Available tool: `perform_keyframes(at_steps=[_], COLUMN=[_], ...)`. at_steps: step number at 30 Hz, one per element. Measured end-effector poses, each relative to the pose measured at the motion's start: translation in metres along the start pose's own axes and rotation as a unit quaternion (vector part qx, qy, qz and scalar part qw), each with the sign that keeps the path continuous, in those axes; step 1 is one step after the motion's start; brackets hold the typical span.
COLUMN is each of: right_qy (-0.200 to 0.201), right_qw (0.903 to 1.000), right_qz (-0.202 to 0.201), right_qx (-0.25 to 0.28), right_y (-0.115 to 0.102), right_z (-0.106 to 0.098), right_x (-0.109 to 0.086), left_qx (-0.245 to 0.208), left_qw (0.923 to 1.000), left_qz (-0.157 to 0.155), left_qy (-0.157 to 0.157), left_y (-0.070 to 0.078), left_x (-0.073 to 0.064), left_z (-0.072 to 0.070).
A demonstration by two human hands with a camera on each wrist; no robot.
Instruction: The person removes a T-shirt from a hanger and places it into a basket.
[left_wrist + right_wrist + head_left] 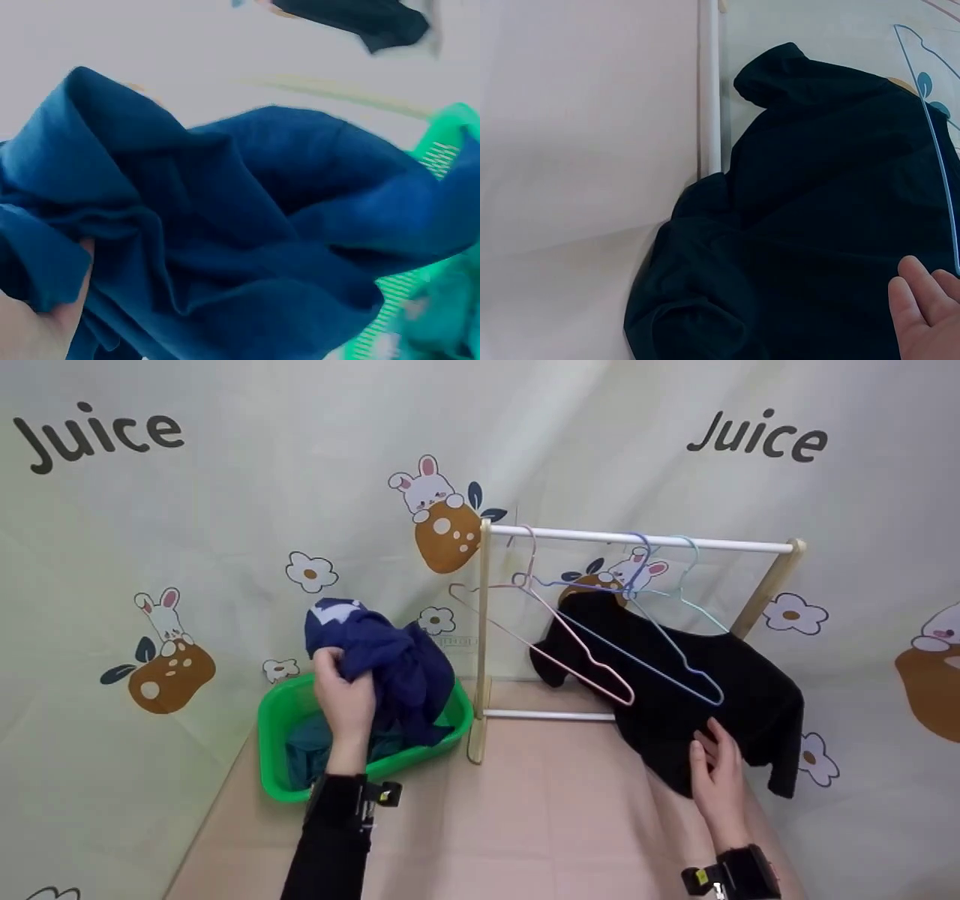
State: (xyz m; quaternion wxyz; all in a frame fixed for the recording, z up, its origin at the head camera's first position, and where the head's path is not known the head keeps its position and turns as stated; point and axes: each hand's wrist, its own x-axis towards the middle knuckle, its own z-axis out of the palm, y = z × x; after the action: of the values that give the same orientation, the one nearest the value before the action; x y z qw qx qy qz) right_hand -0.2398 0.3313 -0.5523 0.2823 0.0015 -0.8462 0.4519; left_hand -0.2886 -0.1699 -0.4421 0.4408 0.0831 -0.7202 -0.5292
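A bunched navy blue garment (pixel 409 660) with a white print hangs from my left hand (pixel 343 697), which grips it above a green basket (pixel 274 735). In the left wrist view the thumb lies over a fold of the navy cloth (pixel 262 225). My right hand (pixel 718 780) holds nothing, its fingers loosely extended in front of a black long-sleeved top (pixel 675 690). That top hangs on a turquoise hanger (pixel 686 577) on the rack. In the right wrist view, the fingertips (pixel 911 270) overlap the black cloth (pixel 802 195).
The small rack has a white top rail (pixel 585 536) and wooden posts (pixel 482 637). A pink hanger (pixel 581 649) and a blue hanger (pixel 690 664) also hang from it. Teal cloth (pixel 304 750) lies in the basket. A printed curtain (pixel 300 510) stands behind the table (pixel 517 802).
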Motion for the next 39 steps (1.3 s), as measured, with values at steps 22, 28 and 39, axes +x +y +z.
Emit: perform_keyframes(at_steps=[22,28,39], right_qy=[0.017,0.046,0.071], right_qw=[0.9976,0.9943,0.9863], right_qz=[-0.067,-0.095,-0.147], right_qx=[-0.002,-0.015,-0.024], right_y=[-0.016,-0.028,-0.055], right_z=[-0.004,-0.009,-0.020], right_x=[0.026,0.043,0.079], left_qx=[0.160,0.187,0.237], left_qw=[0.9454,0.9357,0.9125], left_qz=[0.002,0.021,0.023], left_qy=[-0.284,-0.298,-0.333], left_y=[-0.091,-0.097,-0.099], left_x=[-0.044,-0.056,-0.081], left_z=[-0.001,-0.003,0.001])
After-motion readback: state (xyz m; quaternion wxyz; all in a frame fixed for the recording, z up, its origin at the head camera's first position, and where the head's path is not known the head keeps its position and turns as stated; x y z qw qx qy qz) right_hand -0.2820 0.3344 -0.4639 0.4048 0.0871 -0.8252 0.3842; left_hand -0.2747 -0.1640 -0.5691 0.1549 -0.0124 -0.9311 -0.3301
